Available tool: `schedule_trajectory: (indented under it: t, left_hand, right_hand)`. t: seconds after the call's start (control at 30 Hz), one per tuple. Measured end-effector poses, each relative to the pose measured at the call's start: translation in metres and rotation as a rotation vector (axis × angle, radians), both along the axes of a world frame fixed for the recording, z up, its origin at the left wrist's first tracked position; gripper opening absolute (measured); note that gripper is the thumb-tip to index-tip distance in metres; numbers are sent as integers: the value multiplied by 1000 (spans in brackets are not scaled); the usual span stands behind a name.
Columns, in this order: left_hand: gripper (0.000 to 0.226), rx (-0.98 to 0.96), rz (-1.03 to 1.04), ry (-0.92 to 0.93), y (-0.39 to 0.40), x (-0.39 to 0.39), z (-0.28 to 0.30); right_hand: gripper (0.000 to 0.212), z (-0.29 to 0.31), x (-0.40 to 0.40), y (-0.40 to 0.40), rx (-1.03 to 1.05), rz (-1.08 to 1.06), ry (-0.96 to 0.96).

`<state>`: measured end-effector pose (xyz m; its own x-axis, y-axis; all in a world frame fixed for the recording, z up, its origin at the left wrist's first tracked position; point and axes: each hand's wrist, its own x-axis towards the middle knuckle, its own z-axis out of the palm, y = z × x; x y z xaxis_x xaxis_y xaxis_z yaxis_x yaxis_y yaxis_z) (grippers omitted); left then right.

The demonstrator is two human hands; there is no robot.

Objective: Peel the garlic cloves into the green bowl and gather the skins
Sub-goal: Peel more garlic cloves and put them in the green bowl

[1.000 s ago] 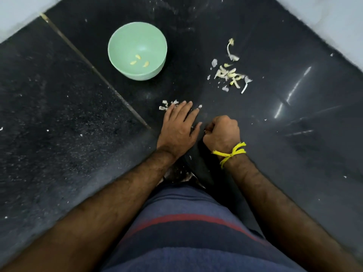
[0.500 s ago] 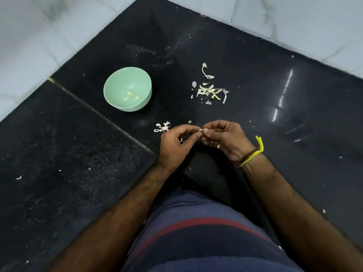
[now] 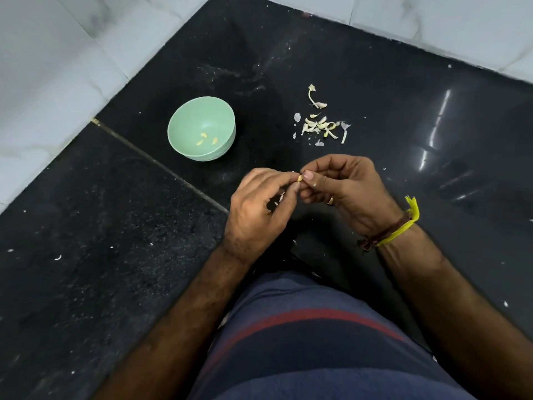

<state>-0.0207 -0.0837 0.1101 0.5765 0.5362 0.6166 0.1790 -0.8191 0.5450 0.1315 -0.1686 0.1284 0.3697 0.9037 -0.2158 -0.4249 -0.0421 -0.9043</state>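
Fingertips of both hands pinch one garlic clove (image 3: 300, 178) above the dark floor, left hand (image 3: 261, 210) steadying, right hand (image 3: 344, 186) picking. Best to nick the skin, strip it, then drop into the green bowl (image 3: 202, 128).

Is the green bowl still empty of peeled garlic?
No, three small peeled cloves lie on the bottom of the green bowl.

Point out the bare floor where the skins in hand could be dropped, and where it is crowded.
Bare dark floor lies between the green bowl and the pile of skins, and to the right of that pile toward the glare. Left of the floor joint is also open, but gritty. It is crowded under the left hand and right hand, which pinch a garlic clove between them.
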Motion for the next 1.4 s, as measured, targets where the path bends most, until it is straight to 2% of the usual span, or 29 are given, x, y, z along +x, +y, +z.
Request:
schedule_trajectory:
  t: [0.23,0.47,0.6,0.73,0.8,1.03,1.27,1.4]
  left_hand:
    - [10,104,106,-22,-2,-4,0]
    - [10,12,165,-55,-10,-1,8]
    - [7,-106,173,-70,-12,-1,16]
    - [7,-518,163,-120,-18,1,26]
    - [8,-633,156,-156,-20,2,30]
    - [10,-690,86,-188,-21,-1,34]
    - [7,-713,1,-211,-23,0,38]
    - [9,-764,21,-215,-24,2,35]
  right_hand:
    - [9,11,-7,4,16,26,-104]
    - [15,14,-10,4,16,58,-47]
    - [15,15,-8,7,33,102,-18]
    - [17,16,-6,8,36,136,57]
    - [17,16,-7,7,33,128,91]
    - [14,14,-9,6,57,102,88]
    - [12,17,-7,4,50,178,128]
    - [12,15,-11,6,41,189,176]
